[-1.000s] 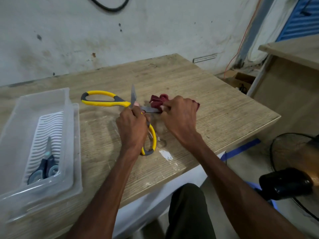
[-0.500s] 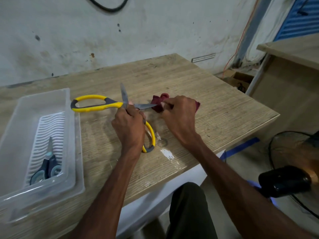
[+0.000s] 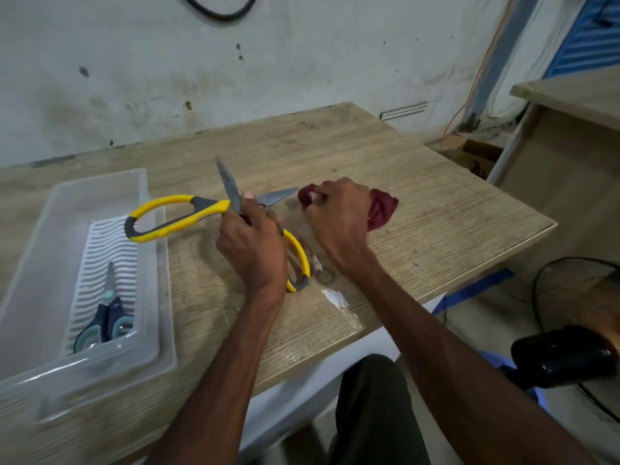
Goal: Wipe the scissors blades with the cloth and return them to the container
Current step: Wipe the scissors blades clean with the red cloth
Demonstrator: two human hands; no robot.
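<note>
The cloth (image 3: 380,213) has slid off the right-pointing blade (image 3: 276,198), now bare past the tip

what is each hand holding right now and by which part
The left hand grips the open yellow scissors at the pivot, where blades meet handles. The right hand clutches the bunched maroon cloth just off the blade tip.

Soft, even, slightly dim light; only faint shadows lie on the desk (image 3: 419,209). Pale glare streaks the clear container (image 3: 43,250) rim. Wide-angle bending curves the edges, and the container's near corner is blurred.
</note>
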